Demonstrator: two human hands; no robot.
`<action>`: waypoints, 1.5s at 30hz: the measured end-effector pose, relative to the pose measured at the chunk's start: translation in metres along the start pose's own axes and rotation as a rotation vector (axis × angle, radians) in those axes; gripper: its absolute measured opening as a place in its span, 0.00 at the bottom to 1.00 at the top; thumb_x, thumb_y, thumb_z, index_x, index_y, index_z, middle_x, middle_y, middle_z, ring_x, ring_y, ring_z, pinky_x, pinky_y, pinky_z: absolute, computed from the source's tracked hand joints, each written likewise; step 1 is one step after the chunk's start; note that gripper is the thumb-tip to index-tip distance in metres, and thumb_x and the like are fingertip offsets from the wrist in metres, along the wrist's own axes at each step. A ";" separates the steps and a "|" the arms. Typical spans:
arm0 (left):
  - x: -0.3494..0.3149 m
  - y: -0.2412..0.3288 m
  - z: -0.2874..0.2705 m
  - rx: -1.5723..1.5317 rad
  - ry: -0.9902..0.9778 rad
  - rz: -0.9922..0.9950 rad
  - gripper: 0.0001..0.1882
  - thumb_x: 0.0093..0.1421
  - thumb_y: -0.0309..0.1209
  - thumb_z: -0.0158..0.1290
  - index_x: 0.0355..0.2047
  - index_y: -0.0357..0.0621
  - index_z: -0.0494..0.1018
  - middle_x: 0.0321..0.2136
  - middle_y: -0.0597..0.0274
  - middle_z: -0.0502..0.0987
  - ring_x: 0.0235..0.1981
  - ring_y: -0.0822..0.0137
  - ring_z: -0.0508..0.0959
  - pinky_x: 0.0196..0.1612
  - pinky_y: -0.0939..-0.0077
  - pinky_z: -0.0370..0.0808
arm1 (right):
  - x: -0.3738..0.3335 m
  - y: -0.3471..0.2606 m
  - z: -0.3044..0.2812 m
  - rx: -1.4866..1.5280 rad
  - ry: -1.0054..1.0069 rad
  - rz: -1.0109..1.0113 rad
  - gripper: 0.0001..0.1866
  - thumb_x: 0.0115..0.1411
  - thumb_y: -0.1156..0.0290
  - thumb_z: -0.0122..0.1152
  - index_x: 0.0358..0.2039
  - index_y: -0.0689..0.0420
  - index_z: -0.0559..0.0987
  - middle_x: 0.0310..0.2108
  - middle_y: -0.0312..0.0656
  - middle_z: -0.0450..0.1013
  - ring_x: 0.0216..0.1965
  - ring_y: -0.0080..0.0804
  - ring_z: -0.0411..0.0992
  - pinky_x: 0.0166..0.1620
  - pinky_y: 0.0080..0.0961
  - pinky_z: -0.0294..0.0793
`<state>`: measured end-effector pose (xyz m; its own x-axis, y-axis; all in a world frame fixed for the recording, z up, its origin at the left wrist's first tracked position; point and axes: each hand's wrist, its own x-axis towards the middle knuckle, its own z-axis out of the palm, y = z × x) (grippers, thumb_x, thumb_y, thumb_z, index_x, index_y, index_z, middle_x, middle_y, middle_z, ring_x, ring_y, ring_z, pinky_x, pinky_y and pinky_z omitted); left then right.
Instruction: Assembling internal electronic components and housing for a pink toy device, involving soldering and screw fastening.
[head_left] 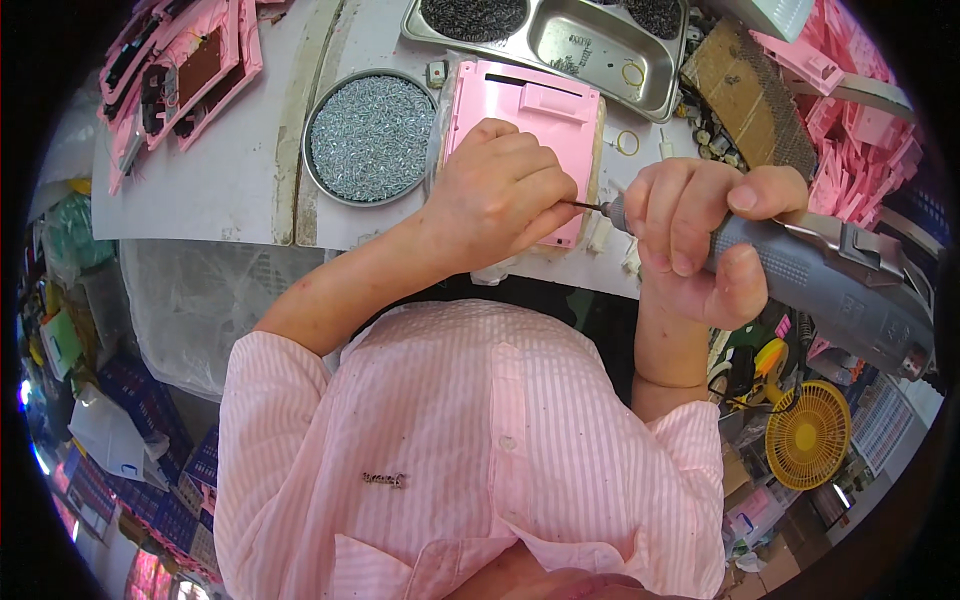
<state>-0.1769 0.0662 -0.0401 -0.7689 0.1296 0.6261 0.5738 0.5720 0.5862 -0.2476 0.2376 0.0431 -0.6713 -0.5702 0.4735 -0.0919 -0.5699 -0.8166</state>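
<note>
My right hand is wrapped round a grey electric screwdriver, which lies nearly level with its thin bit pointing left. The bit's tip reaches the fingertips of my left hand. That hand is closed over a pink plastic housing, thumb and forefinger pressed together at the tip; anything between them is hidden. The housing lies flat on the table and has a raised rectangular part near its far side. Left of it stands a round metal dish full of small silvery screws.
At the back, a divided steel tray holds dark screws. Pink assemblies with wires are stacked far left. A piece of cardboard and a heap of pink plastic parts lie to the right. A yellow fan stands lower right.
</note>
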 end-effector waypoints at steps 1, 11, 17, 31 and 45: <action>0.001 0.000 -0.001 -0.011 0.010 0.011 0.12 0.44 0.26 0.69 0.29 0.46 0.77 0.24 0.66 0.76 0.26 0.64 0.74 0.36 0.68 0.66 | 0.001 0.000 -0.002 0.010 -0.012 -0.002 0.19 0.65 0.61 0.65 0.48 0.55 0.67 0.18 0.36 0.66 0.18 0.26 0.64 0.27 0.30 0.70; 0.008 -0.002 0.000 0.064 -0.100 -0.128 0.10 0.52 0.30 0.67 0.25 0.46 0.74 0.22 0.66 0.74 0.25 0.62 0.75 0.33 0.65 0.69 | 0.012 -0.005 -0.011 -0.036 -0.016 -0.066 0.18 0.65 0.64 0.63 0.50 0.54 0.67 0.17 0.36 0.65 0.18 0.28 0.63 0.25 0.29 0.67; 0.005 -0.016 -0.006 0.042 -0.069 -0.196 0.11 0.57 0.28 0.63 0.21 0.43 0.72 0.18 0.61 0.71 0.22 0.58 0.72 0.26 0.61 0.67 | 0.036 0.036 -0.043 -0.135 0.135 -0.115 0.13 0.64 0.70 0.54 0.49 0.55 0.70 0.19 0.36 0.64 0.19 0.27 0.60 0.27 0.32 0.66; 0.004 -0.022 -0.019 -0.189 -0.167 -0.301 0.06 0.54 0.24 0.62 0.27 0.41 0.74 0.24 0.60 0.76 0.27 0.59 0.75 0.32 0.66 0.70 | 0.043 0.077 -0.052 -0.265 0.202 -0.003 0.08 0.62 0.75 0.55 0.38 0.54 0.66 0.18 0.38 0.62 0.18 0.26 0.59 0.24 0.29 0.64; 0.036 -0.019 -0.015 -0.291 0.111 -0.297 0.10 0.53 0.21 0.65 0.30 0.41 0.74 0.36 0.61 0.81 0.35 0.64 0.81 0.37 0.71 0.77 | 0.055 0.019 -0.030 -0.018 -0.020 -0.137 0.19 0.66 0.70 0.52 0.56 0.61 0.66 0.18 0.37 0.62 0.18 0.26 0.60 0.25 0.29 0.66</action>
<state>-0.2114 0.0478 -0.0215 -0.8870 -0.1033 0.4501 0.3995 0.3171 0.8601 -0.3084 0.2136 0.0437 -0.6366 -0.5000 0.5872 -0.1950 -0.6323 -0.7498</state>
